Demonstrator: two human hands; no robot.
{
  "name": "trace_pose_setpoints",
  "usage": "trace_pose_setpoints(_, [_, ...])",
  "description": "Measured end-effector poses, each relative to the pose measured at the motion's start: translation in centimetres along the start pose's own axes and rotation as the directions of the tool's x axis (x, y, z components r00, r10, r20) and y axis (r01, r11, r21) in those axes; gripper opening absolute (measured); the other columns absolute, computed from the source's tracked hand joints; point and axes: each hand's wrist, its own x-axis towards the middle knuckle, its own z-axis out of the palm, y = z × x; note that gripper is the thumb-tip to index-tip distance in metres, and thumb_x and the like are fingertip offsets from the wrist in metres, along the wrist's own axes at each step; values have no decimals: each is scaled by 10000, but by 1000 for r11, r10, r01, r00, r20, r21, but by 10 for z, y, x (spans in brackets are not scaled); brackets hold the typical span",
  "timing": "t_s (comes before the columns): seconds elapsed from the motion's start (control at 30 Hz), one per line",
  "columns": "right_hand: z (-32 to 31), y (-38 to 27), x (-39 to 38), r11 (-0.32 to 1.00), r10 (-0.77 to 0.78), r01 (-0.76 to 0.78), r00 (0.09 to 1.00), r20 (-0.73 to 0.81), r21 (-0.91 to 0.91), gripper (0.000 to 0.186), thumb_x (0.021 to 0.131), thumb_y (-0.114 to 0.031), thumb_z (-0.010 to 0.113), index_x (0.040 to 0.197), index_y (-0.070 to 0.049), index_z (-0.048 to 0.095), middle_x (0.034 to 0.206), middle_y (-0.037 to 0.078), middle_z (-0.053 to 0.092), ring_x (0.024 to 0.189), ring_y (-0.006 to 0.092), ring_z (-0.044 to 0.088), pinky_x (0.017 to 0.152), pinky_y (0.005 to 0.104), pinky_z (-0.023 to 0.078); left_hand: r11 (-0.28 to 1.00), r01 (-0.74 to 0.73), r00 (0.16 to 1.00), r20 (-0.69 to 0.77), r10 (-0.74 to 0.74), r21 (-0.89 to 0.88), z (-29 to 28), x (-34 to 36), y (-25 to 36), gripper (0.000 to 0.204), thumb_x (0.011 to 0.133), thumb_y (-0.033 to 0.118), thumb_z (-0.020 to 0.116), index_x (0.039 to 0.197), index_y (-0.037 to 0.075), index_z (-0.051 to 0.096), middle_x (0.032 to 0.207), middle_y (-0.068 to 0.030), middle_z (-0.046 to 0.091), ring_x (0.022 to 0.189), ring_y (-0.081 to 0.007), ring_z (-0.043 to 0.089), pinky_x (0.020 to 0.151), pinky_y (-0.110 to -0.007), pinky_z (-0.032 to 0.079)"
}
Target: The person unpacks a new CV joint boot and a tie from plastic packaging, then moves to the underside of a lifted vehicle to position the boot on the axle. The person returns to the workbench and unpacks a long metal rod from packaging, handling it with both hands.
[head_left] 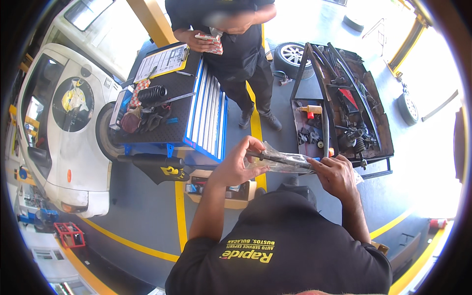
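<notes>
A slim dark metal rod (285,160) lies inside a clear plastic bag (301,168), held level in front of my chest. My left hand (241,163) is closed around its left end, thumb below and fingers above. At the other end, my right hand (335,176) pinches the bag and rod, fingers bent. A small bit of blue shows by the right fingertips; I cannot make out what it is. Across from me, a co-worker in dark clothes (241,54) holds a small red-and-white box (210,43).
A blue tool cabinet (209,113) carries a clipboard (162,63), a black ribbed boot (152,93) and gloves. To the right stands a metal parts cart (339,98) full of used parts. An open cardboard box (236,200) sits below my left forearm. A white vehicle (69,132) is at left.
</notes>
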Motion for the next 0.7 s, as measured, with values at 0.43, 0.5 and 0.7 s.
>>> trace_pose_setpoints(0.43, [16,1,-9,993,-24,23,1000,6,114,349,954,-182,741,1298,-230,773,730,-13,613,679,185,643,719,385,498,931,312,927,155,-342,190,1,-9,-11,405,913,189,862,1188,63,593,1082,-44,664,1004,-167,633,867,-347,509])
trace_pose_setpoints(0.5, [15,0,-8,994,-36,35,999,13,101,349,955,-181,740,1300,-229,773,731,-14,613,679,186,644,722,382,497,987,121,983,129,-134,102,0,-8,-10,420,920,241,860,1185,63,588,1074,-53,668,988,-179,638,870,-355,509])
trace_pose_setpoints(0.7, [12,1,-5,997,-66,68,997,-43,44,372,921,-142,740,1283,-220,776,749,0,601,706,194,649,720,389,491,904,317,945,-15,-327,286,4,-6,-6,311,1042,334,724,1053,43,617,838,-62,676,691,-148,610,694,-282,502])
